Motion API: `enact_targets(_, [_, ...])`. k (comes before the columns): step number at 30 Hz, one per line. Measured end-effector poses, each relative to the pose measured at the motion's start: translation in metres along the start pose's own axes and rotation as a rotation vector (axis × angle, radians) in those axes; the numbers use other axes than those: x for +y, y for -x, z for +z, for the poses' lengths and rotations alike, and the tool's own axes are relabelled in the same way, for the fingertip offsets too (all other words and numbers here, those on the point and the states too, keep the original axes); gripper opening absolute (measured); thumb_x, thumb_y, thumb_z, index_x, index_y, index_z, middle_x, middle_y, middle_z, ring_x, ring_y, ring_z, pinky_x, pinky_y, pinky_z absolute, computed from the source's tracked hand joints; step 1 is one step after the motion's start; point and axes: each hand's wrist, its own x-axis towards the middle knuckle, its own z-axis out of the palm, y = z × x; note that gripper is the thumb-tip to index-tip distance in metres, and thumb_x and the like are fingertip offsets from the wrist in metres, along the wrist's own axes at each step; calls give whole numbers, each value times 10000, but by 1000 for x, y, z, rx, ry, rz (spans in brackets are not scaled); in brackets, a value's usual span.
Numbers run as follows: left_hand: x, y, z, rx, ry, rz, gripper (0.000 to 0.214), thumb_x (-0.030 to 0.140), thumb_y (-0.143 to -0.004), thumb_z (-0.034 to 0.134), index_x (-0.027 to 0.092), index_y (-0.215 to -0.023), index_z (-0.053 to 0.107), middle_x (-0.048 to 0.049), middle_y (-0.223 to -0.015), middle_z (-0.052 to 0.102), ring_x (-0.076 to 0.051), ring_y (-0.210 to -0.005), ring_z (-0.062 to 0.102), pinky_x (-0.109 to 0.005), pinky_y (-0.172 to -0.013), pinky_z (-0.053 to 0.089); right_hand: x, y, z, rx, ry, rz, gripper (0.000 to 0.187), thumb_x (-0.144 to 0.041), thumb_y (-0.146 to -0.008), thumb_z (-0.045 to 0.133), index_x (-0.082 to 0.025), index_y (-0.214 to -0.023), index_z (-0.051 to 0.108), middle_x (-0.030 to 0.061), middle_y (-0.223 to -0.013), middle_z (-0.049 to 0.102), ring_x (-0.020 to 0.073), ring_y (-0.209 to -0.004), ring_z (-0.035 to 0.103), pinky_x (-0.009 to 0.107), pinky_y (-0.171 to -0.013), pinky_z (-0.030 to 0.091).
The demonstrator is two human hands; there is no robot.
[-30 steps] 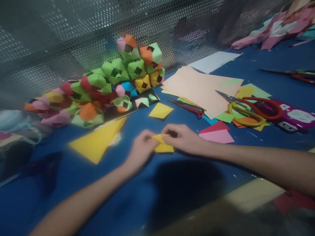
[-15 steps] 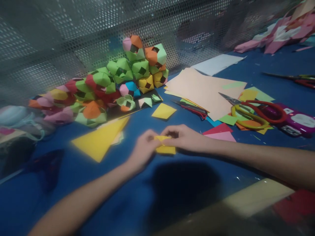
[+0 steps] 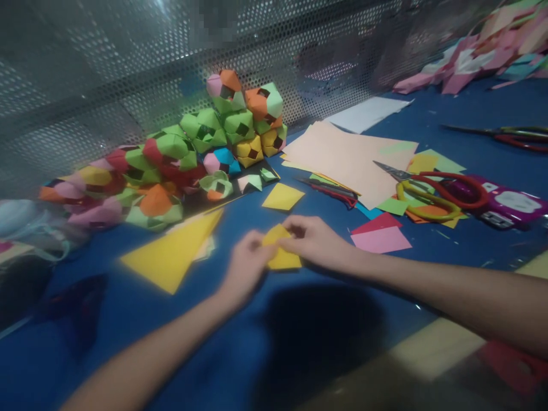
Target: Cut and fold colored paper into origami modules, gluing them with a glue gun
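Note:
A small yellow piece of paper (image 3: 284, 261) is held between my two hands, low over the blue table. My left hand (image 3: 248, 260) pinches its left edge, thumb on top. On the opposite side my right hand (image 3: 314, 242) grips it with thumb and curled fingers. The paper's upper part stands up behind my thumbs, and its lower edge lies toward me. Just beyond my hands lies a yellow paper square (image 3: 283, 196). Left of my left hand rests a larger yellow paper triangle (image 3: 171, 254), partly over paler paper pieces.
Folded paper balls (image 3: 203, 131) are stacked at the back left against a perforated metal panel (image 3: 128, 63). To the right lie beige sheets (image 3: 346, 160), red-and-yellow scissors (image 3: 445, 191), smaller scissors (image 3: 329, 188), a purple case (image 3: 505, 202), and red and pink paper (image 3: 381, 240).
The far part of the yellow paper in my hands has come up, showing a taller face than before. Both hands keep their grip. The view has shifted slightly.

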Motion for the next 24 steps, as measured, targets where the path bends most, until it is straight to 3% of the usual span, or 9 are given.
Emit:
enact_targets(7, [-1, -2, 0, -29, -8, -16, 246, 305, -658, 714, 180, -635, 504, 26, -651, 533, -120, -630, 483, -237, -599, 388, 10, 3, 3, 59, 18, -185, 32, -187, -740, 530, -179, -710, 523, -27, -649, 533, 99, -606, 493, 215, -539, 396])
enact_targets(14, [-5, -4, -4, -123, 20, -25, 287, 392, -708, 705, 179, -684, 515, 15, -694, 544, -116, -635, 483, -235, -601, 388, 22, 1, 0, 116, 248, -542, 78, -126, -781, 498, -179, -731, 526, 4, -711, 563, 98, -629, 509, 215, -578, 414])
enact_targets(20, [0, -1, -2, -145, 13, -73, 299, 402, -716, 710, 171, -691, 523, 23, -693, 521, -99, -614, 455, -214, -575, 369, 24, 0, -1, 87, 293, -469, 79, -120, -746, 493, -191, -722, 515, -5, -705, 561, 103, -633, 495, 213, -580, 401])
enact_targets(24, [0, -2, -2, -115, -8, -34, 290, 400, -700, 715, 175, -682, 532, 16, -704, 536, -106, -619, 467, -211, -563, 376, 23, 0, -3, 58, 310, -505, 67, -138, -772, 485, -191, -753, 522, 9, -745, 565, 111, -669, 499, 221, -615, 408])
